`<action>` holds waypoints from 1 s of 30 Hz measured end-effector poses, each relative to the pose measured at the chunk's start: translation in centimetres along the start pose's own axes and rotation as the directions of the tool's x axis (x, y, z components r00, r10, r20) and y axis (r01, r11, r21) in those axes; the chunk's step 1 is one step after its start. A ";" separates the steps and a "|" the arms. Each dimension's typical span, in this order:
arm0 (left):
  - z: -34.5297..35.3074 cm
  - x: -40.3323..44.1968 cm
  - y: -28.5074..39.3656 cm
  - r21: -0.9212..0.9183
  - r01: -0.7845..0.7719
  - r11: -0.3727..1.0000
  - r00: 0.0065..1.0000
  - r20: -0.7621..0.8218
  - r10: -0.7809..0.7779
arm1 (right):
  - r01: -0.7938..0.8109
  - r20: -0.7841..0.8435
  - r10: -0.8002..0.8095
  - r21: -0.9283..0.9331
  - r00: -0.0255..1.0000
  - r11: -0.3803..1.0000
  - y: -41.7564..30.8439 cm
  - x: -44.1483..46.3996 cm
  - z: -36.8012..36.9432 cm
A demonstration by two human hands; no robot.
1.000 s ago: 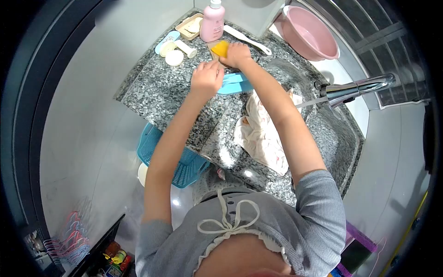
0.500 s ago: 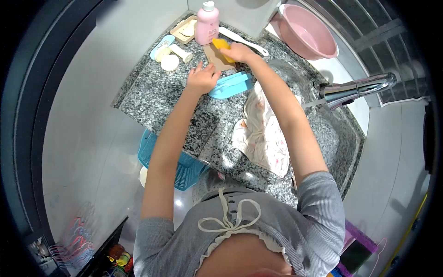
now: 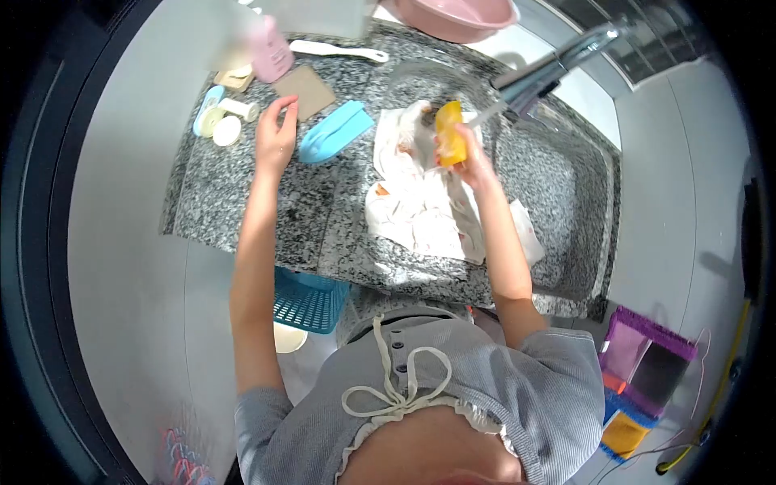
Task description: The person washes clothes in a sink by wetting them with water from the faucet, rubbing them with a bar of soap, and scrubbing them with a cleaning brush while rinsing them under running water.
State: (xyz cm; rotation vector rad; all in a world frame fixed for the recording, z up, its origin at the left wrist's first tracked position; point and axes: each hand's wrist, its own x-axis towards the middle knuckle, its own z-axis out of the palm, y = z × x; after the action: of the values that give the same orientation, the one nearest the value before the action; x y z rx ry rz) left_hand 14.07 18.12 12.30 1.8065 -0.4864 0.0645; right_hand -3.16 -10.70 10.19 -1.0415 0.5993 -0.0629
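My right hand (image 3: 473,162) grips a yellow block (image 3: 449,133) that looks like a bar of laundry soap. It is held over a wet, crumpled white cloth with faint prints (image 3: 424,214), beside the water stream from the chrome faucet (image 3: 558,65). The cloth lies spread along the sink's edge on the granite counter. On the left, my left hand (image 3: 276,137) holds nothing, its fingers apart, fingertips at the edge of a flat brown pad (image 3: 307,91). Right of that hand lies a light-blue plastic piece (image 3: 335,133), its kind unclear.
Behind the pad stand a pink bottle (image 3: 271,52) and a white-handled tool (image 3: 339,51). Small round containers (image 3: 227,130) sit at the left edge. A pink basin (image 3: 461,20) is at the back. The granite sink (image 3: 558,194) lies right; a blue basket (image 3: 311,307) is below the counter.
My right hand has carried the yellow block from beside the pad rightward to the faucet, over the cloth. My left hand stays near the pad. The camera view has shifted.
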 end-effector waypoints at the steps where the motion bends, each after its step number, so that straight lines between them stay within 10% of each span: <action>1: 0.6 -0.4 1.6 0.042 -0.020 0.999 1.000 -0.003 0.020 | -0.037 0.058 0.037 -0.003 0.998 0.999 0.4 -0.9 -0.1; 11: 5.7 -5.5 6.9 0.097 -0.174 0.980 0.955 0.257 0.144 | -0.099 0.246 0.043 0.220 0.968 0.971 -1.7 -1.9 -3.6; 21: 4.8 -14.9 5.0 0.090 0.176 0.980 0.922 0.333 -0.196 | -0.160 0.541 0.433 -0.477 0.721 0.864 -9.3 2.8 -15.3; 30: 5.1 -17.9 7.1 0.302 0.310 0.902 0.855 0.325 -0.403 | -0.062 0.679 0.514 -0.571 0.524 0.818 -15.2 7.5 -19.4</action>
State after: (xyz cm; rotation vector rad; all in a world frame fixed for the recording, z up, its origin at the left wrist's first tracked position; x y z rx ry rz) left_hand -5.85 17.14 11.99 2.1333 -0.4138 -0.5205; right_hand -3.00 -36.32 12.46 -1.2887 -0.1087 0.9133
